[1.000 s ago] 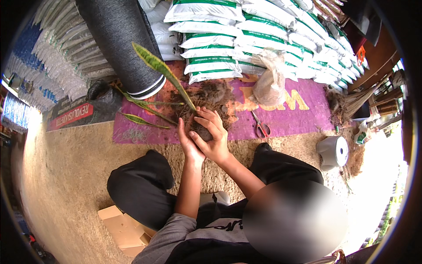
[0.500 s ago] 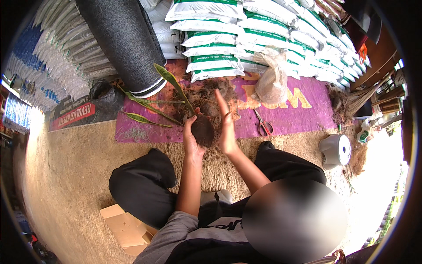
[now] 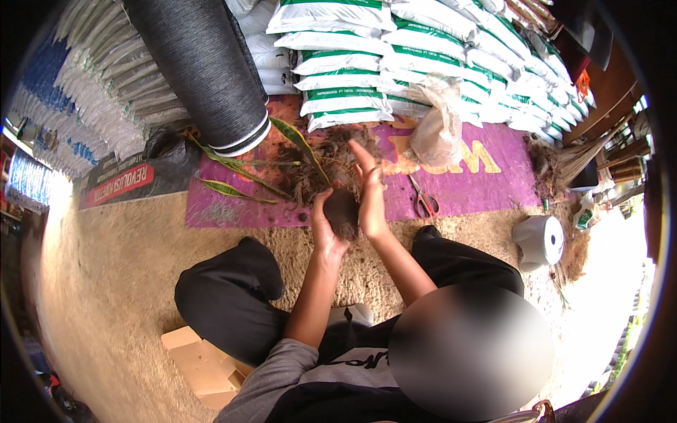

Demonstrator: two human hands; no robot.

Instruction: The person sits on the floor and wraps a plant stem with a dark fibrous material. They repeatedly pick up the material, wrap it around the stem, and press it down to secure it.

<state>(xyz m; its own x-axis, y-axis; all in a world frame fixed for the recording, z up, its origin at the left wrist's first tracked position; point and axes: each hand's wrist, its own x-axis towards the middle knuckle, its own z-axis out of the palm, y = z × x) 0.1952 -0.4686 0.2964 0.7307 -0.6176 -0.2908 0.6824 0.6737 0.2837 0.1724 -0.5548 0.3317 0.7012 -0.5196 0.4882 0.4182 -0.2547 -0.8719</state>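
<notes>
My left hand (image 3: 328, 227) is closed round the lower left side of a dark, rounded root ball (image 3: 343, 209). A long green leaf with yellow edges, like a snake plant's (image 3: 303, 146), rises from its top and leans to the left. Against the ball's right side lies my right hand (image 3: 371, 201), its fingers stretched out and pointing away from me. Loose brown soil and fibre (image 3: 345, 144) are heaped just beyond both hands. More yellow-edged leaves (image 3: 243, 169) lie to the left of the heap.
Scissors with red handles (image 3: 426, 203) lie right of my hands on the purple sheet (image 3: 465, 194). Beyond are a clear plastic bag (image 3: 437, 130), a black mesh roll (image 3: 204, 77) and stacked white sacks (image 3: 345, 102). A grey tub (image 3: 537, 241) stands right; flattened cardboard (image 3: 201, 363) lies lower left.
My left hand has carried the root ball and its leaf to the right, up against my right palm. The right hand has shifted slightly to the right.
</notes>
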